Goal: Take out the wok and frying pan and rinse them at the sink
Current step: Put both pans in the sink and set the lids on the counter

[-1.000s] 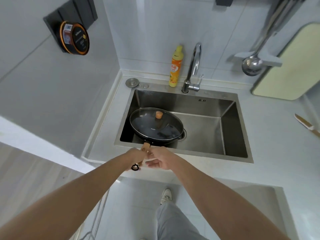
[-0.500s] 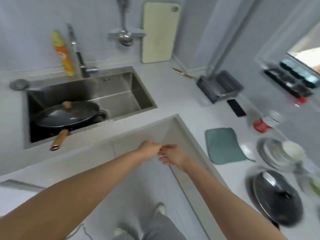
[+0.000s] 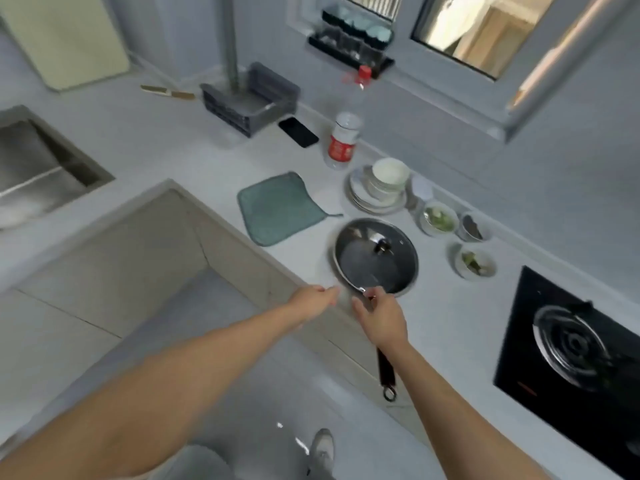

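The frying pan (image 3: pixel 375 259), dark with a glass lid on it, sits on the white counter at the right. Its black handle (image 3: pixel 386 372) sticks out past the counter edge toward me. My right hand (image 3: pixel 379 317) lies over the handle close to the pan, fingers curled round it. My left hand (image 3: pixel 311 299) hovers just left of the pan's rim, fingers loosely closed and holding nothing. Only a corner of the steel sink (image 3: pixel 41 168) shows at the far left. The wok is out of view.
A teal cloth (image 3: pixel 277 209) lies left of the pan. Stacked plates with a bowl (image 3: pixel 381 188) and small bowls of food (image 3: pixel 438 220) stand behind it. A gas hob (image 3: pixel 571 344) is at the right. A bottle (image 3: pixel 343 140), phone (image 3: pixel 298 131) and grey rack (image 3: pixel 249 98) stand further back.
My view swung right from the sink to the counter. Both hands left the wok's handle, with the wok staying in the sink, and reached the frying pan; my right hand closed on its handle.
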Tool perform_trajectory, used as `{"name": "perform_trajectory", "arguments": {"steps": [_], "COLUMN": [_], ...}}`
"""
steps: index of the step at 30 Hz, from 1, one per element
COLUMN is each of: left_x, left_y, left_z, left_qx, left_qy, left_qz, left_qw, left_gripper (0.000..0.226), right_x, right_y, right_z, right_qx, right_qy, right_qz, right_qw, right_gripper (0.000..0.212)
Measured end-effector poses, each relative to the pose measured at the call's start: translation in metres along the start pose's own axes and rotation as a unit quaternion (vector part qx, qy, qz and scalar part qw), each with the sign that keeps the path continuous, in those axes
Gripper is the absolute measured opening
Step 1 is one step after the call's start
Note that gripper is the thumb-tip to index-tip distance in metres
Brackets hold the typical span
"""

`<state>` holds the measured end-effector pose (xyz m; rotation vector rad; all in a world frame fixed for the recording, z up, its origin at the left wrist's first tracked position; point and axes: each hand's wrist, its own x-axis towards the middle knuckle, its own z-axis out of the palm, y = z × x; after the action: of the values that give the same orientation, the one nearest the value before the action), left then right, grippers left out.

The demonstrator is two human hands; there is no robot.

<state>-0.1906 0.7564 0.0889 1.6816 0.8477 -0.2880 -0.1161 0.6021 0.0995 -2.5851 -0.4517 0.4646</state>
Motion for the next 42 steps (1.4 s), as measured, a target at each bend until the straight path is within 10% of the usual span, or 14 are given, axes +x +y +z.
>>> {"name": "perform_trajectory", "arguments": {"steps": [4,8,17,21,28,42], "left_x": [0.002,0.011,0.087,0.093,0.059,-0.067], "left_y": [0.028,0.045,0.102,0.126,0.146,0.052], "left_z": [0.068,0.082,0.062,0.032,-0.128,-0.51], "left_qx": [0.078,0.16,0.386,0.446,0.512,0.489], "left_qy": [0.059,0.066,0.149,0.208,0.309,0.316], "left_qz": [0.053,0.105,0.255,0.299,0.274,0.037], "left_qw": [0.994,0.979,0.874,0.817,0.753,0.812], "left_gripper": [0.045,0.018,0.062,0.045,0.043,0.034], "right_x": [0.003,0.009,0.01,0.011,0.032,0.007], "right_y": [0.084,0.095,0.097,0.078,-0.053,-0.405], "right_z": [0.002,0.009,0.013,-0.013,-0.032,0.07], "right_qx": [0.094,0.377,0.354,0.3,0.249,0.173], "right_qy": [-0.128,-0.267,-0.226,-0.246,-0.263,-0.403], "right_qz": [0.14,0.246,0.193,0.116,0.019,-0.08], "right_qw": [0.977,0.852,0.887,0.914,0.932,0.895], "right_gripper": [0.063,0.025,0.013,0.017,0.025,0.016]}}
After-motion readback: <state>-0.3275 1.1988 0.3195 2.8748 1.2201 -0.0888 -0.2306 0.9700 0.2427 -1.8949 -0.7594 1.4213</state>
